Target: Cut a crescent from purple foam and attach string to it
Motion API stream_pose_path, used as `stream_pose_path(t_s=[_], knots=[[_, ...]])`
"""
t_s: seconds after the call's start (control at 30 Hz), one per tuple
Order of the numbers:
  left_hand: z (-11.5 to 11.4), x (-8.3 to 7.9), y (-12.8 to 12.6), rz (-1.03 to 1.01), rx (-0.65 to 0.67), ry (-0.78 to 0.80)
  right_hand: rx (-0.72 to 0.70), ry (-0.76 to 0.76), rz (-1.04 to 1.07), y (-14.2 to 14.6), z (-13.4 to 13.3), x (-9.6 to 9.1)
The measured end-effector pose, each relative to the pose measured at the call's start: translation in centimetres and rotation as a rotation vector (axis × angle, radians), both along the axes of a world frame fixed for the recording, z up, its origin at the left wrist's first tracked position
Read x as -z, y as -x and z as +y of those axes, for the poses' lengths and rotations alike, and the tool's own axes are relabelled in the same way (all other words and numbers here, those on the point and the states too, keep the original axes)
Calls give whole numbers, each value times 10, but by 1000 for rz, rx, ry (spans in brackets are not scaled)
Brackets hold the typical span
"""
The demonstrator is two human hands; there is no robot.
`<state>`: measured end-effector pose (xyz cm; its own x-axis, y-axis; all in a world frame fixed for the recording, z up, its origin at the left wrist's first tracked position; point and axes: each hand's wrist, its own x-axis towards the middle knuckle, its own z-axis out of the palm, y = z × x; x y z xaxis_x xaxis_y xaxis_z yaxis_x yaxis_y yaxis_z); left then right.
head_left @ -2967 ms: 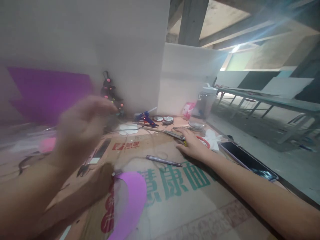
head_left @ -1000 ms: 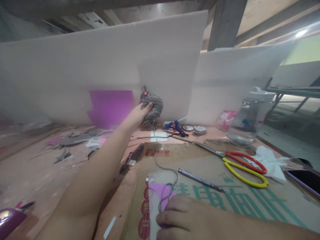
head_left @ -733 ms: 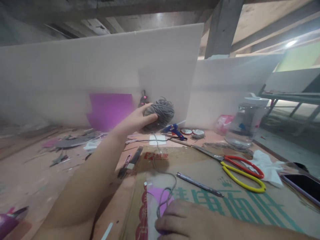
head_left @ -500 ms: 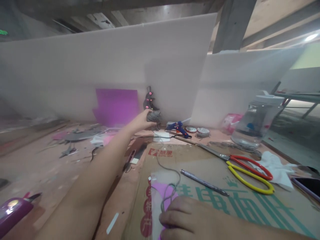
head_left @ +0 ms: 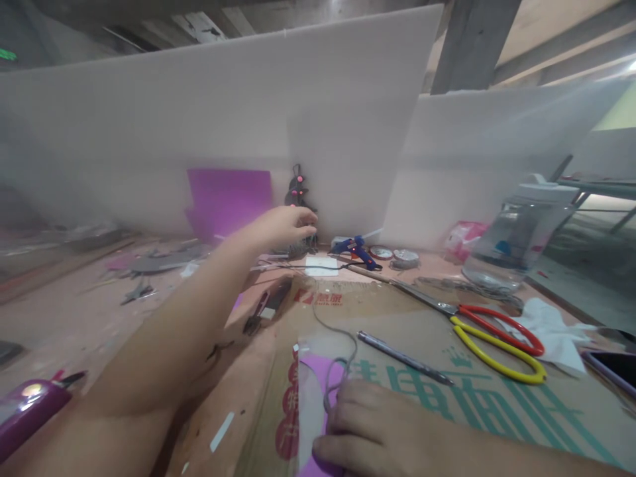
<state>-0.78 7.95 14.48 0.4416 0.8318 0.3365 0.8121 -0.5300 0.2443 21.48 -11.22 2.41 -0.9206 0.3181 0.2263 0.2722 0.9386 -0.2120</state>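
My left hand (head_left: pixel 284 226) reaches far back over the table, fingers stretched out just above a grey yarn ball (head_left: pixel 298 251) that rests by the white board. A small dark tree figure with pink dots (head_left: pixel 297 188) stands right behind it. A grey yarn strand (head_left: pixel 342 344) runs from the ball across the cardboard sheet (head_left: pixel 447 404) and under my right hand (head_left: pixel 370 430). My right hand lies at the near edge with curled fingers, pressing down a pink foam piece (head_left: pixel 322 375) and the strand.
Red and yellow scissors (head_left: pixel 497 336), a pen (head_left: pixel 403 358), a blue glue gun (head_left: pixel 356 250), a plastic jar (head_left: pixel 519 232), tissue (head_left: pixel 552 324) and a phone (head_left: pixel 612 368) lie to the right. Thread snips (head_left: pixel 264 307), a purple sheet (head_left: pixel 229 199) and a purple tool (head_left: pixel 27 405) are left.
My left hand carried the yarn ball back down beside the tree figure and has opened above it. My right hand stayed pressed on the pink piece.
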Motion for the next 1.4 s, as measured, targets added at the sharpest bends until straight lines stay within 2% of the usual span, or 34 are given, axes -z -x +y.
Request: stream_pose_path(t_s=[0.1, 0.17, 0.27, 0.3, 0.37, 0.43, 0.5, 0.53, 0.6, 0.67, 0.8, 0.93, 1.03, 1.1, 1.2, 1.33, 1.4], knots=[[-34, -3, -12, 120, 113, -34, 35, 18, 33, 1, -2, 0], [-56, 9, -14, 170, 151, -33, 76, 47, 69, 0, -3, 2], [-91, 38, -11, 205, 233, 18, 147, 83, 145, -2, -5, 2], [-103, 48, -10, 158, 266, 57, 163, 95, 178, -3, -6, 1], [-124, 68, -9, -61, 289, 165, 205, 115, 249, -6, -7, -6], [-143, 85, -11, -358, 288, 398, 289, 123, 307, -10, -8, -14], [-156, 98, -16, -639, 343, 645, 392, 114, 324, -15, -6, -20], [-161, 104, -20, -756, 410, 777, 430, 110, 313, -18, -5, -21], [-166, 112, -27, -874, 500, 951, 497, 106, 254, -24, -1, -22], [-167, 119, -31, -860, 497, 1031, 556, 47, 202, -30, 5, -22], [-162, 131, -31, -816, 375, 1020, 620, -135, 155, -46, 18, -27], [-154, 140, -30, -869, 331, 927, 555, -243, 76, -66, 33, -34], [-151, 142, -30, -853, 289, 858, 613, -259, -1, -76, 39, -40], [-151, 141, -29, -813, 269, 832, 662, -206, -20, -74, 38, -44], [-151, 140, -29, -747, 251, 791, 637, -70, 94, -60, 29, -43], [-151, 139, -29, -653, 299, 647, 567, 238, 260, -32, 9, -23], [-152, 141, -30, -685, 352, 637, 579, 323, 323, -23, 5, -11]])
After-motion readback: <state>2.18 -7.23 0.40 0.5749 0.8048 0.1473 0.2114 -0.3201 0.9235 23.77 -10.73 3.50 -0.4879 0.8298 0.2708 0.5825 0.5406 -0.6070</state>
